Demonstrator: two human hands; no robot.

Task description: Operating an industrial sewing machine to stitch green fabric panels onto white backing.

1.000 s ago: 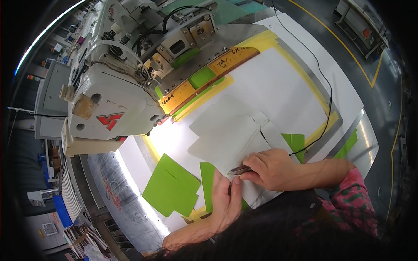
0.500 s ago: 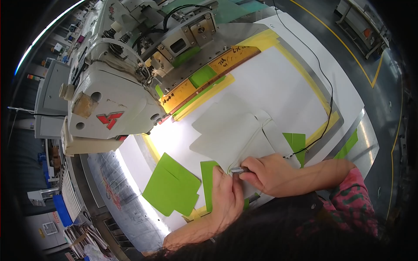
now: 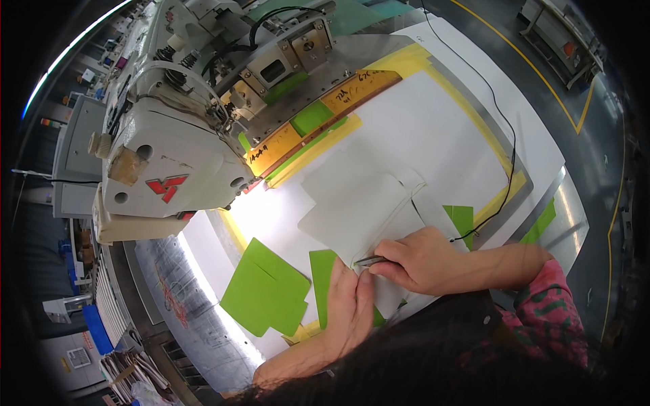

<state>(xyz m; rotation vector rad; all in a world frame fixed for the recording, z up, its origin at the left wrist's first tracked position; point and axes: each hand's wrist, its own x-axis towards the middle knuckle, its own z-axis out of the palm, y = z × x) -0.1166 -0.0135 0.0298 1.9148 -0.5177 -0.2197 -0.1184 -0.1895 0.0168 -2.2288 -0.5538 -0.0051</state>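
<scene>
My left hand (image 3: 349,301) grips the lower edge of a white sheet piece (image 3: 362,213), its thumb and fingers pressed together. My right hand (image 3: 423,264) is closed round a small metal hand tool (image 3: 372,260), whose tip is at the piece's edge beside my left fingertips. A thin pale thread or cord runs over the white piece. A green cut piece (image 3: 264,287) lies left of my hands; a narrower green piece (image 3: 320,287) is partly under my left hand.
A white sewing machine (image 3: 169,149) stands at upper left, with a marked yellow bar (image 3: 355,91) beside it. A taped white board (image 3: 453,142) lies beneath, crossed at right by a black cord (image 3: 508,196). A metal table edge (image 3: 162,291) curves at left; a trolley (image 3: 555,37) stands upper right.
The white piece has shifted slightly up and to the right. My right hand and the tool have moved a little, down and then back up, staying by my left fingertips.
</scene>
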